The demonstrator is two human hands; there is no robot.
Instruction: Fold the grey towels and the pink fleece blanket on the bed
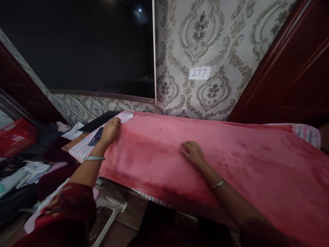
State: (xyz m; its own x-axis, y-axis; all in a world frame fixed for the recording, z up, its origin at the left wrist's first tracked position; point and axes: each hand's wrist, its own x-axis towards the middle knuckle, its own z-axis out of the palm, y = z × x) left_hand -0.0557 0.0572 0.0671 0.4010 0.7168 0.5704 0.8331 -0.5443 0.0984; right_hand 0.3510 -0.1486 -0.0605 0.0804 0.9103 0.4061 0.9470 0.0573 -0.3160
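Note:
A large red plush cloth (154, 137), darker where its nap is brushed, lies spread across a long surface. At its left edge my left hand (111, 129) is closed, with the fingertips at the border of the red cloth. My right hand (194, 153) rests on the middle of the cloth, fingers curved and the thumb a little apart from them. Under the red cloth, a striped cloth (79, 146) in white, pink and blue shows at the left end. A dark phone (96, 137) lies on these stripes beside my left wrist.
A large dark television (89, 48) hangs at the back left. Beside it a paper marked 277 (199, 72) sticks to the patterned wallpaper. Piled clothes (33, 171) and a red bag (17, 137) are at the left. A white plastic stool (110, 202) stands below the front edge.

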